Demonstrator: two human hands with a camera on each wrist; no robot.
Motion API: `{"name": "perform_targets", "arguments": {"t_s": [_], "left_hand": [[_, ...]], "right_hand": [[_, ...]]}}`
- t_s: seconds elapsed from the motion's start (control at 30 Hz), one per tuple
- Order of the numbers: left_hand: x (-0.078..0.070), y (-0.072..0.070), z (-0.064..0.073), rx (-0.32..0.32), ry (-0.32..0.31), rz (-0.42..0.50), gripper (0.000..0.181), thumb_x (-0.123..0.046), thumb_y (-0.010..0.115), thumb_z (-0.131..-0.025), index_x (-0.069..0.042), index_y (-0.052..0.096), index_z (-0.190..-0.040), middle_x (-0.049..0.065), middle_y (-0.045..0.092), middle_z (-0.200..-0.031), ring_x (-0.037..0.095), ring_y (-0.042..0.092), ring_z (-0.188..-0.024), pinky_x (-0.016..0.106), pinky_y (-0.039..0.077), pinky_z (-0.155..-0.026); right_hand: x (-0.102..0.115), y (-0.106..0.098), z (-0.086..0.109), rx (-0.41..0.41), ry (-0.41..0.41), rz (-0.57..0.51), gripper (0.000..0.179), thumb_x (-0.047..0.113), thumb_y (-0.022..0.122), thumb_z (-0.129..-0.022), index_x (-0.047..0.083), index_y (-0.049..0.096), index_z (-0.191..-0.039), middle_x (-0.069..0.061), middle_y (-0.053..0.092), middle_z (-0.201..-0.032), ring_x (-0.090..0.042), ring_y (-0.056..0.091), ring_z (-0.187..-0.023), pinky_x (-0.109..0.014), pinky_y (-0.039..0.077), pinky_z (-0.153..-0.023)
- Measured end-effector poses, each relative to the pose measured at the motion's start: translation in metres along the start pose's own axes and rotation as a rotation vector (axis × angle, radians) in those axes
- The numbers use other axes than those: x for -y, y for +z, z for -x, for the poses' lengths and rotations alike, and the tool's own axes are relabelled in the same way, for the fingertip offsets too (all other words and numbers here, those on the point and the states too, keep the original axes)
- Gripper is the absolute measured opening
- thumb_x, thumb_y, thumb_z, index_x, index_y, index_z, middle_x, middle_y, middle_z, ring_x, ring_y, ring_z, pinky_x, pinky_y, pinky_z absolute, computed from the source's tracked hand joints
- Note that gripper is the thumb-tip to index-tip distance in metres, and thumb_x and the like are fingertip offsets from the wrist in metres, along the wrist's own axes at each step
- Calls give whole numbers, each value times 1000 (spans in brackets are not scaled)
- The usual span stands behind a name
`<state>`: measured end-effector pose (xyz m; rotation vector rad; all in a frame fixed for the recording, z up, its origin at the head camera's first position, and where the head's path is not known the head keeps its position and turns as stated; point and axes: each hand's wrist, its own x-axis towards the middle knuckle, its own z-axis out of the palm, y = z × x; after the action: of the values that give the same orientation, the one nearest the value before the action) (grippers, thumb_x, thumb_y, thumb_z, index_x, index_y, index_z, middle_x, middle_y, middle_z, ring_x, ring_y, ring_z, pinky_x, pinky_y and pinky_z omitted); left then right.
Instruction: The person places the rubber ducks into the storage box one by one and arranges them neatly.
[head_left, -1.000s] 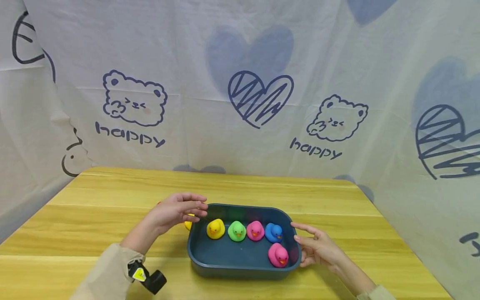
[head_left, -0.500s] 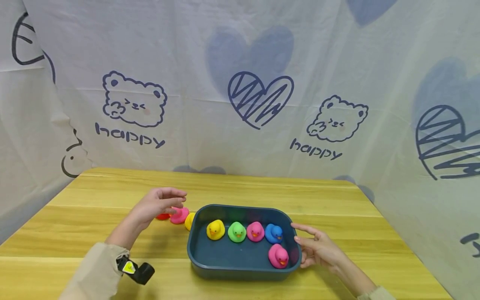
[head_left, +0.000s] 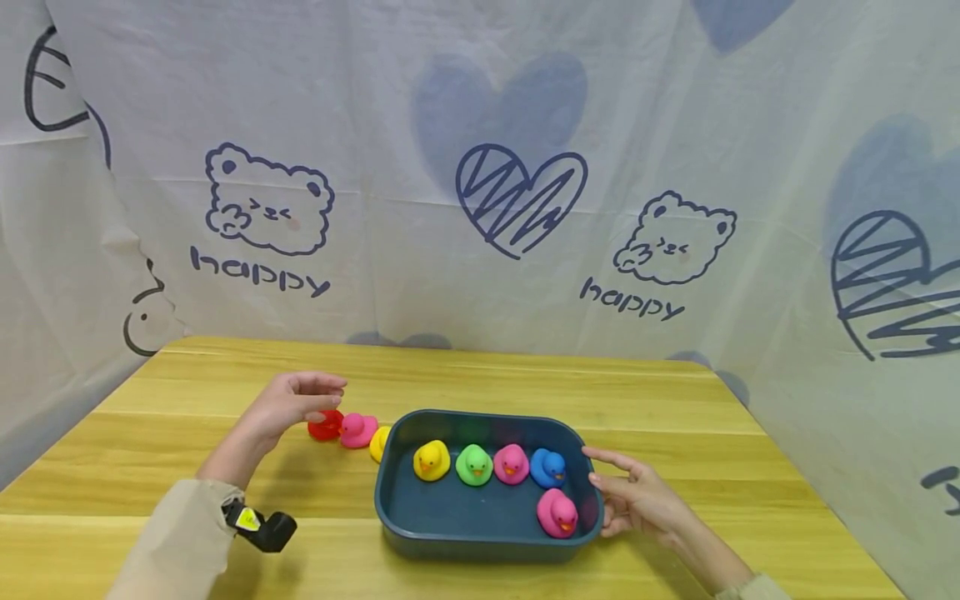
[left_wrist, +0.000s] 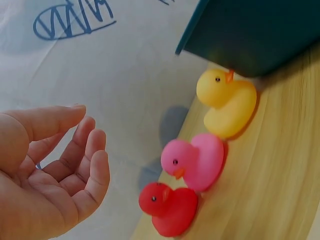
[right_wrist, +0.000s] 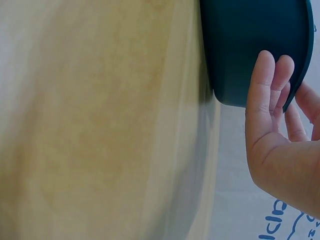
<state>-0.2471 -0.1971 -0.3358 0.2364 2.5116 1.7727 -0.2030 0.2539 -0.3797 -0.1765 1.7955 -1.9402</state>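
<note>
My left hand (head_left: 288,407) hovers over the table with nothing in it, its fingers loosely bent above a red rubber duck (left_wrist: 175,207). Beside that stand a pink duck (left_wrist: 200,162) and a yellow duck (left_wrist: 230,107), lined up toward the bin. My right hand (head_left: 637,500) rests its fingers against the right side of the dark teal bin (head_left: 480,546), with fingertips at the rim. Inside the bin, a yellow duck (head_left: 431,461), a green duck (head_left: 474,465), a pink duck (head_left: 512,463) and a blue duck (head_left: 548,468) form a row. Another pink duck (head_left: 557,513) sits at the front right.
The wooden table (head_left: 225,375) carries everything. A pale printed curtain (head_left: 390,208) hangs behind and along the sides. A black wrist camera (head_left: 262,525) is strapped at my left sleeve.
My left hand has moved left from the bin's left rim to over the red duck, uncovering the ducks outside. My right hand and the bin have stayed put.
</note>
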Motion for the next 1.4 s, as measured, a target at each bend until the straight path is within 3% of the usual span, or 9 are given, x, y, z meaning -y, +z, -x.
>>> {"name": "perform_targets", "arguments": {"t_s": [0.2, 0.33, 0.5, 0.63, 0.87, 1.17, 1.4], "left_hand": [[11, -6, -5, -18, -36, -1, 38, -8, 57, -86, 10, 49, -119, 20, 56, -110, 26, 56, -96, 42, 45, -83], [16, -9, -9, -21, -64, 9, 39, -4, 57, -85, 10, 48, -120, 19, 56, -109, 21, 56, -93, 43, 44, -84], [23, -12, -14, -3, -95, 27, 41, 1, 58, -83, 12, 46, -121, 14, 58, -102, 13, 55, -86, 35, 48, -79], [28, -13, -17, 8, -136, 48, 45, 4, 59, -81, 12, 44, -123, 16, 55, -101, 13, 54, -82, 29, 48, -74], [33, -15, -18, 13, -200, 20, 46, 7, 58, -80, 12, 44, -123, 16, 54, -98, 17, 54, -78, 28, 49, -71], [38, -15, -20, 33, -259, 47, 44, 10, 56, -80, 12, 44, -122, 13, 55, -91, 14, 56, -71, 25, 50, -65], [39, -15, -21, 40, -327, 52, 45, 3, 61, -80, 12, 45, -121, 24, 56, -104, 17, 59, -73, 28, 51, -67]], "right_hand": [[0, -1, 1, 1, 15, -26, 51, 16, 54, -90, 8, 34, -137, -5, 60, -63, -13, 59, -51, -29, 52, -53], [0, -1, 1, -5, 14, -18, 51, 16, 54, -90, 8, 34, -136, -5, 60, -64, -13, 59, -52, -29, 52, -53], [0, 0, 1, -16, 17, -8, 53, 16, 55, -89, 7, 33, -137, -5, 60, -64, -14, 59, -51, -29, 52, -53], [0, 0, 1, -17, 19, -7, 52, 17, 55, -89, 8, 35, -136, -5, 60, -63, -14, 59, -51, -29, 52, -53], [0, 0, 0, -8, 8, -2, 51, 17, 55, -90, 8, 35, -136, -5, 60, -64, -13, 59, -52, -29, 52, -53], [-1, -1, 0, -21, 21, 2, 52, 17, 55, -89, 8, 35, -136, -5, 60, -64, -13, 59, -52, -29, 52, -53], [-1, -2, 0, -26, 22, 8, 53, 17, 55, -89, 7, 34, -137, -5, 60, -64, -13, 59, -52, -29, 52, -53]]}}
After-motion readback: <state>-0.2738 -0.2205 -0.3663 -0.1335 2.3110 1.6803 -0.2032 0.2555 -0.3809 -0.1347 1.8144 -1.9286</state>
